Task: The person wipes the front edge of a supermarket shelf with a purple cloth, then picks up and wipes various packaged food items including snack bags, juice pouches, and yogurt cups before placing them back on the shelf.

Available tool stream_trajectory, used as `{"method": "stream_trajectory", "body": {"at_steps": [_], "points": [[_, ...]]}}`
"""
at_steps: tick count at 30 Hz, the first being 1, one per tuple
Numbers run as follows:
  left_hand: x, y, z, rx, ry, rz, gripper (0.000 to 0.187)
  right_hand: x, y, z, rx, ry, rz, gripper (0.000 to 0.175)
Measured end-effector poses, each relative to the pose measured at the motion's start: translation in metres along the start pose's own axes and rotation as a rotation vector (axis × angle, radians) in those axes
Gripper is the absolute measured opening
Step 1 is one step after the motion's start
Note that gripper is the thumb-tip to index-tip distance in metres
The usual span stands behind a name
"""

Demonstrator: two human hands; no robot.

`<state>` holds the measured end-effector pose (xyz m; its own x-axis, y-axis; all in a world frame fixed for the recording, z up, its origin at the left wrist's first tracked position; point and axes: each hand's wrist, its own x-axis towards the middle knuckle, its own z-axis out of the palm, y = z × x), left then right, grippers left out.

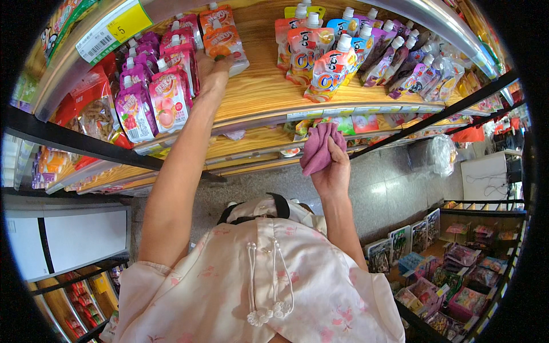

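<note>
On the upper shelf, my left hand (pixel 213 70) grips the lower part of an orange spouted drink pouch (pixel 225 41); some of its fingers are hidden. Just left of that hand stand rows of peach-print pouches (pixel 169 100) and purple pouches (pixel 134 112), all with white caps. My right hand (pixel 333 173) holds a bunched mauve cloth (pixel 319 148) in front of the shelf edge. Above the cloth, several spouted jelly pouches (pixel 329 73) stand upright in peach, blue and purple groups.
Bare wood shelf board (pixel 259 64) lies between the two pouch groups. A price tag (pixel 113 32) hangs on the higher rail at left. Black shelf posts (pixel 433 115) cross at both sides. Behind at right stands a display bin (pixel 446 270) of packaged goods.
</note>
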<state>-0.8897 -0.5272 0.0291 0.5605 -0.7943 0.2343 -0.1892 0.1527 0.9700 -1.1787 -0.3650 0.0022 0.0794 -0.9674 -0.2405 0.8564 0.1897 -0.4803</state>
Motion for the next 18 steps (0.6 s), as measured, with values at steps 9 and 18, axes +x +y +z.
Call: {"method": "stream_trajectory", "body": {"at_steps": [9,18], "points": [[-0.023,0.029,-0.008,-0.304,-0.19,-0.293,0.049,-0.011,0.002,0.005,-0.106,-0.071,0.042,0.036],[-0.086,0.047,-0.03,-0.435,-0.269,-0.147,0.062,-0.006,0.014,0.047,-0.412,-0.209,-0.075,0.035]]}}
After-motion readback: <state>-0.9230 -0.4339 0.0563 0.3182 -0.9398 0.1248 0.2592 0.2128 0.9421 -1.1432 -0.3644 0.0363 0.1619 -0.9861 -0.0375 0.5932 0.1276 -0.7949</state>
